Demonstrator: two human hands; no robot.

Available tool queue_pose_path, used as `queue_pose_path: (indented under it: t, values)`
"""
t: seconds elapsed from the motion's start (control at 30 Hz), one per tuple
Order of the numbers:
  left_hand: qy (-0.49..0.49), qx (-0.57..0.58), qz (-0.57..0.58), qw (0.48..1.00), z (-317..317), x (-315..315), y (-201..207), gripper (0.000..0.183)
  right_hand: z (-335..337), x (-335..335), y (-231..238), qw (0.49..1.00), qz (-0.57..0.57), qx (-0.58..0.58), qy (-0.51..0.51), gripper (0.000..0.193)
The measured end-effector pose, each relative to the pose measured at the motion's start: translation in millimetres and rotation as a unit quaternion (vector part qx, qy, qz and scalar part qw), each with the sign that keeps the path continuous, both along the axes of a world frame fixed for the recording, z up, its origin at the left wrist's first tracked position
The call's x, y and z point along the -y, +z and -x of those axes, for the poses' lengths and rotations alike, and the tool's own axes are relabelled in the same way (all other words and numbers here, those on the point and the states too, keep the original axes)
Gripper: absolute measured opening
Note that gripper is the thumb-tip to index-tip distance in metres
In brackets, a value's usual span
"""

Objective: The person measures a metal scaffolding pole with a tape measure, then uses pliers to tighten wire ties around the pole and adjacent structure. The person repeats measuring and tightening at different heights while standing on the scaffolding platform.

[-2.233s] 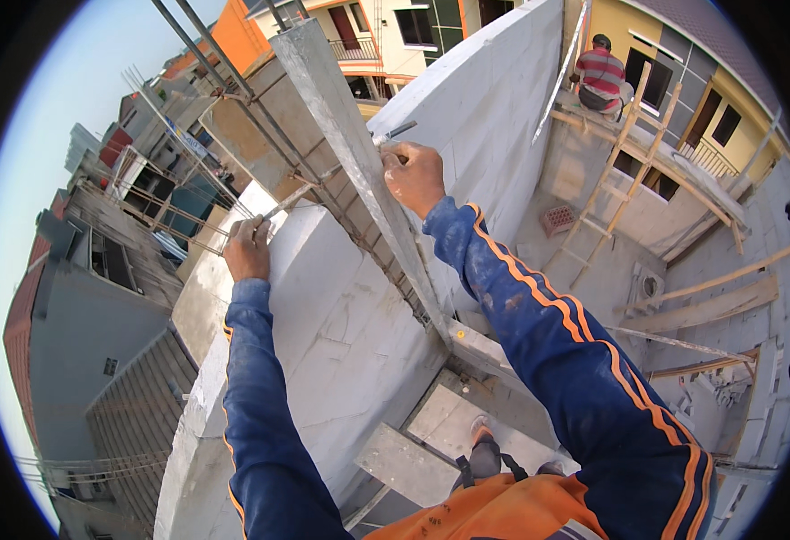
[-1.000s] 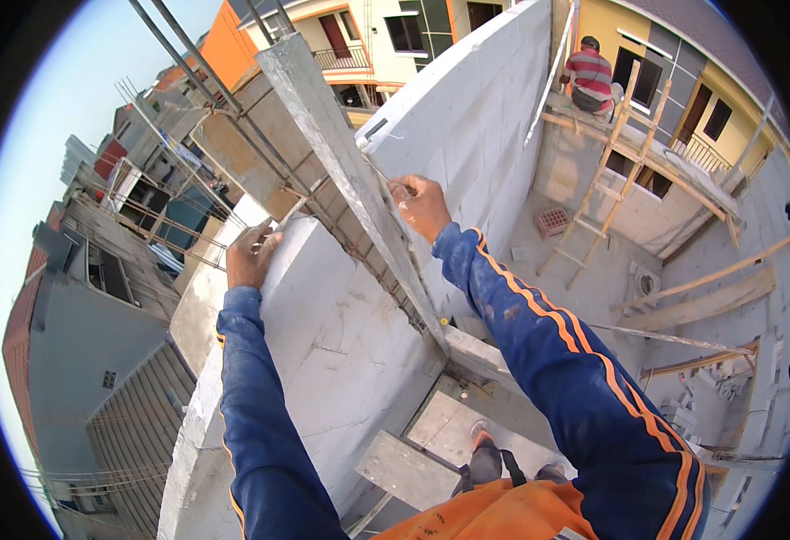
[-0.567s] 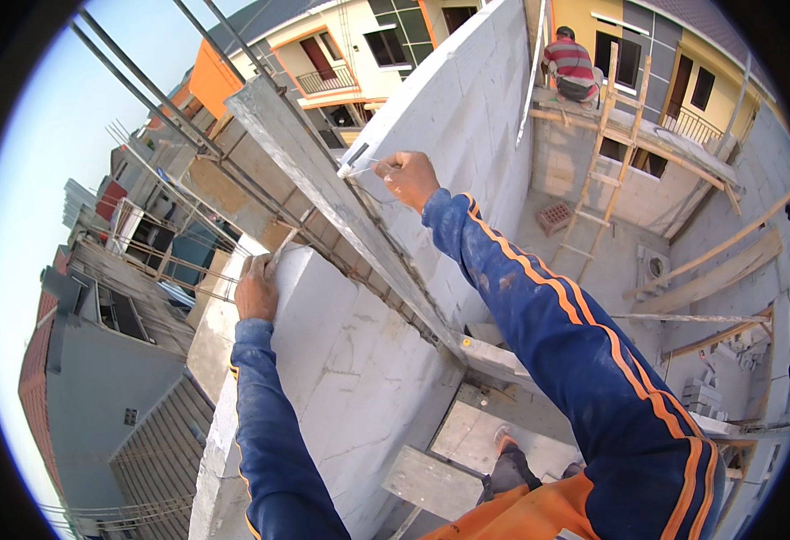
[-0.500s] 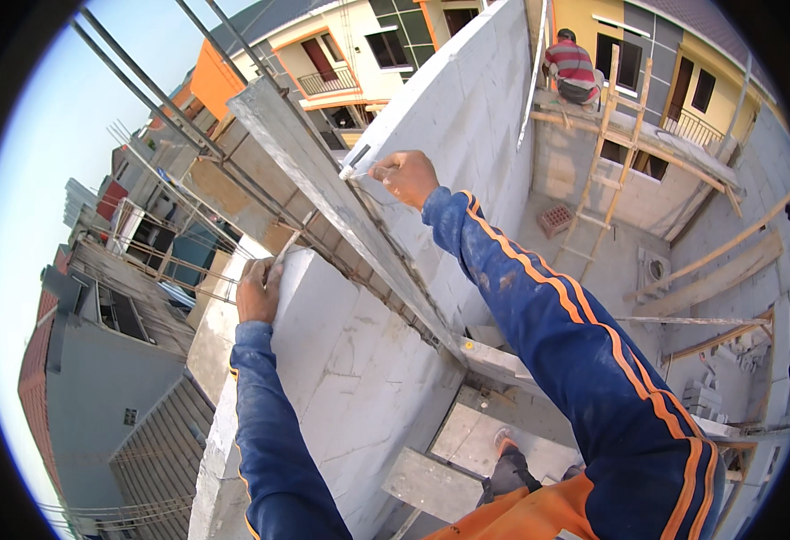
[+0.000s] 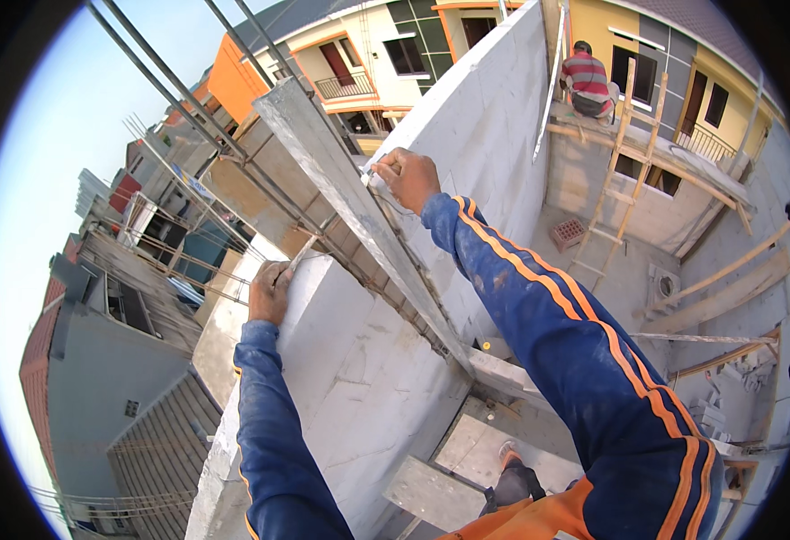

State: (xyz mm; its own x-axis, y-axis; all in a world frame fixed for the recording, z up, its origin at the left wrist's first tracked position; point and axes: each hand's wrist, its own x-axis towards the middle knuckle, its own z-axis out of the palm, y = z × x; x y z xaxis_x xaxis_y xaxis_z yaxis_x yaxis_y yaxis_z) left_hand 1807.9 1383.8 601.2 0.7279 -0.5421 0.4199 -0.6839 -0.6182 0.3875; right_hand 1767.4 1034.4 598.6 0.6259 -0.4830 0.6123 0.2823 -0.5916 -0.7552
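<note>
My left hand [image 5: 270, 293] is closed around a thin pale stick [image 5: 303, 251], at the top edge of the near white block wall [image 5: 345, 346]. My right hand [image 5: 408, 181] reaches across to the end of the far white block wall [image 5: 478, 99]. Its thumb and fingers pinch at a small whitish bit [image 5: 367, 177] there, too small to name; a thin string may run from it. Between the two walls a grey board [image 5: 359, 211] stands tilted, with steel rods [image 5: 273, 196] behind it.
Below me are plank platforms [image 5: 433, 495] where my foot [image 5: 508, 453] rests. A co-worker in a striped shirt [image 5: 586, 79] sits on a scaffold [image 5: 660, 148] at the far right, beside a wooden ladder [image 5: 624, 180]. A perforated brick [image 5: 568, 234] lies on the floor. Drop-offs lie on both sides.
The view has swung so the scene sits further right. Relative to the far wall, my right hand has moved slightly left, closer to the whitish bit. My left hand stays at the near wall's edge.
</note>
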Motion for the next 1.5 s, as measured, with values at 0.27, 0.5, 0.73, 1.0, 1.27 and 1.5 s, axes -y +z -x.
queue_pose_path:
  t: [0.27,0.5,0.73,1.0,1.27,1.5]
  values:
    - [0.002,-0.01,-0.011,1.0,-3.2,-4.4,-2.0,0.028,1.5,-16.4,-36.5,0.987,-0.149,-0.005,0.055,0.026]
    - [0.049,0.045,-0.072,0.995,3.9,0.1,-0.2,0.029,22.0,-18.4,-55.2,0.988,-0.104,0.009,0.114,0.025]
    - [0.043,0.003,-0.008,0.999,9.0,6.1,3.3,0.02,58.3,-2.9,-12.8,0.992,-0.008,-0.061,0.108,0.019]
    - [0.032,-0.001,-0.001,0.999,6.0,4.6,1.7,0.018,51.7,-21.2,7.8,0.993,0.057,0.106,0.019,0.017]
    - [0.005,0.036,-0.015,0.999,2.6,1.3,0.5,0.022,37.5,-47.2,2.0,0.984,-0.158,0.081,0.022,0.021]
    - [-0.001,0.034,-0.014,0.999,4.9,2.5,3.9,0.018,36.8,-38.5,2.9,0.982,-0.165,0.087,0.033,0.022]
